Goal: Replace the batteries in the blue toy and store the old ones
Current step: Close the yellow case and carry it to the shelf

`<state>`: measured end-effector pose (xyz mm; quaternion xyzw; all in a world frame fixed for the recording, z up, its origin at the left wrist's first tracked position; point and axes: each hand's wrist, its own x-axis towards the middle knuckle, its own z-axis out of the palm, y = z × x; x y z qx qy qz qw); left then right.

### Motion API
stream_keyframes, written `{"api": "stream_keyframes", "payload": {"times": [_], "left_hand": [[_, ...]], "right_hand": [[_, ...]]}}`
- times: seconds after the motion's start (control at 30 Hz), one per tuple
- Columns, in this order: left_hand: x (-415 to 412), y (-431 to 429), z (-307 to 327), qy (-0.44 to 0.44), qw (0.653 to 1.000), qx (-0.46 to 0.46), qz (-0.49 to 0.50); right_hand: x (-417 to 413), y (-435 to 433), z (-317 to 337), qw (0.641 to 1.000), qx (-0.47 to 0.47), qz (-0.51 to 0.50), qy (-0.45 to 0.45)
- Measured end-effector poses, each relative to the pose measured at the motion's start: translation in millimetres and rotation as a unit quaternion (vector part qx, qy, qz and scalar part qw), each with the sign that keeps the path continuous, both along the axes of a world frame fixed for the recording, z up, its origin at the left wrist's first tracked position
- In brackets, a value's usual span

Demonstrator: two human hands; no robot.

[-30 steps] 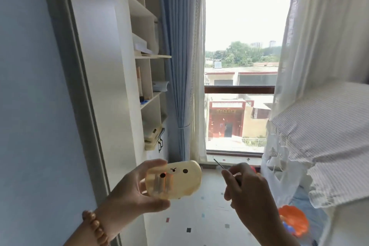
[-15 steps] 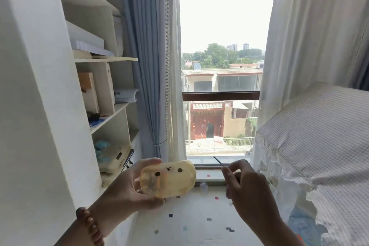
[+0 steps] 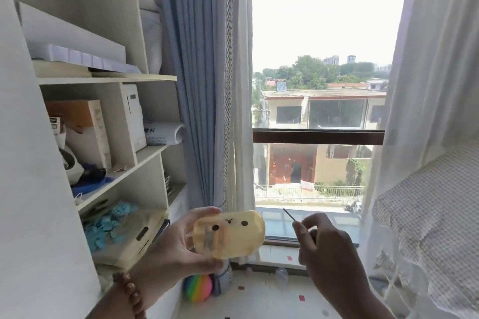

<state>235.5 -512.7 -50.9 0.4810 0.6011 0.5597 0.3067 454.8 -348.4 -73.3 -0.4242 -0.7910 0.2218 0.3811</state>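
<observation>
The left hand (image 3: 166,248) is wrapped around a small rounded toy (image 3: 229,234), thumb under its lower edge and fingers curled over the top, holding it out in front of the body. The toy looks like smooth, pale yellow translucent plastic, loaf-shaped, with two black dot eyes and a tiny mouth printed on the side facing the camera; a darker block shows through the shell toward the hand, probably the battery housing. It does not read as blue in this light. Just to the right, not touching the toy, the right hand (image 3: 334,254) is closed in a pinch on a thin dark tool (image 3: 289,215), its fine metal tip slanting up and left. It is likely a small screwdriver, though the handle is hidden in the hand.

The step in hand seems to be getting ready to open the battery cover. Next the toy would need turning so the cover faces up, and the tip brought to its screw; no screw is visible from here.

Below the hands lies a striped rainbow ball (image 3: 197,288) on the pale floor. Beyond the left hand, cream shelves (image 3: 145,160) hold boxes and blue scraps. Farther off hang pleated blue curtains (image 3: 197,85) beside a bright window (image 3: 318,59).
</observation>
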Motion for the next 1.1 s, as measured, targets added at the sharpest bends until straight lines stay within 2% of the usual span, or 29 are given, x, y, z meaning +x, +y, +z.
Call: {"api": "stream_keyframes", "payload": {"times": [0.53,0.83,1.1], "left_hand": [[-177,246,-13,0.036,0.997,-0.033,0.060],[-264,351,-30,0.036,0.985,-0.042,0.166],[-328,424,-31,0.045,0.952,-0.049,0.300]], "right_hand": [[-170,250,-9,0.999,-0.042,-0.006,-0.021],[-298,394,-22,0.989,-0.101,0.104,-0.031],[-420,503,-23,0.969,-0.126,0.204,-0.057]]}}
